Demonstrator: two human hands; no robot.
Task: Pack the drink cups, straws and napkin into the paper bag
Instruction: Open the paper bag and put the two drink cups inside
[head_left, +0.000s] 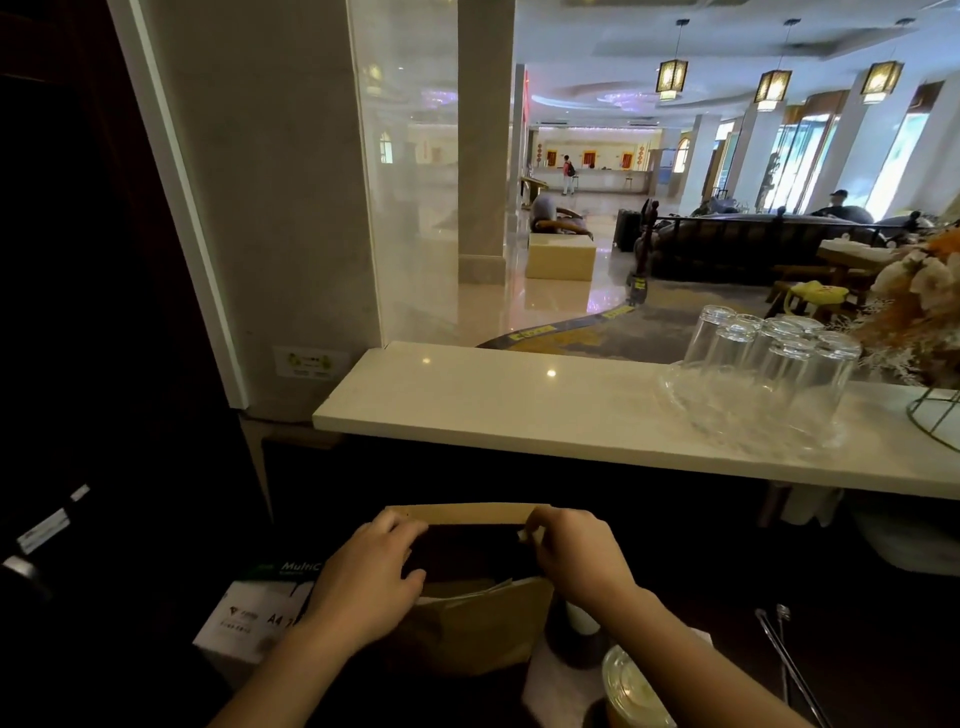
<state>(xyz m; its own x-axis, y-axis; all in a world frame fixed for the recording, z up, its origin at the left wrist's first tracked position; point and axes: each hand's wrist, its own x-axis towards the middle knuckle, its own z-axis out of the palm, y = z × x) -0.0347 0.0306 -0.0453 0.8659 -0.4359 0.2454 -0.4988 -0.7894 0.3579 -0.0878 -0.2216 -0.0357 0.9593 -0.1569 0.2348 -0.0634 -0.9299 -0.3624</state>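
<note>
Now, the step in hand: you are spreading the mouth of the paper bag (467, 618) so that things can go in.
Left hand (363, 577): closed on the bag's left rim, thumb on the near wall and fingers curled over the edge, pulling it outward.
Right hand (571, 556): pinching the right corner of the rim, drawing the far wall up and back.
Why held so: with one hand on each side the opening stays wide and the soft walls cannot fold shut; it looks like a hold meant to shape the bag before loading.
Bag contents: the inside is dark; some pale paper edges show at the near wall, possibly a napkin, but you cannot be sure from this view.
Drink cup (631, 686): a lidded cup stands just right of the bag, near your right forearm, not yet packed.
Straws (789, 660): thin rods lie on the dark surface further right; likely the straws.
Around: a ream of A4 paper (249, 613) sits left of the bag; upturned glasses (774, 353) stand on the pale counter ledge (493, 410) beyond.
In the way: the ledge overhangs above the bag, and the cup is close beside your right arm, so a careless reach could knock it.
</note>
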